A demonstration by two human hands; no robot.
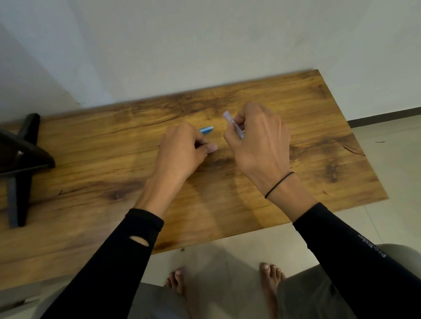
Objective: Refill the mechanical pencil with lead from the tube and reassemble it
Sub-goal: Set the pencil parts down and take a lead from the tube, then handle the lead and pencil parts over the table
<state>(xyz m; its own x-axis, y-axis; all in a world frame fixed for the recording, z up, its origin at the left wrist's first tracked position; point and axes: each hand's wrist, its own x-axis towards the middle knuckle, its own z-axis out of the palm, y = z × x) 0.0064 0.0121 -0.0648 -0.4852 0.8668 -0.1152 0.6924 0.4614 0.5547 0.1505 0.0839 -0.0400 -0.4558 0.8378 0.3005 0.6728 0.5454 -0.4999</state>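
Left hand grips the blue mechanical pencil above the worktop. Right hand pinches the clear lead tube, tilted.

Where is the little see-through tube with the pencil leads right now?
The lead tube is pinched in the right hand, held up above the wooden table, just right of the blue pencil in the left hand.

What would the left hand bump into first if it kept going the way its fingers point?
Probably the right hand, which holds a clear lead tube; the left hand points rightward toward it, though depth is uncertain.
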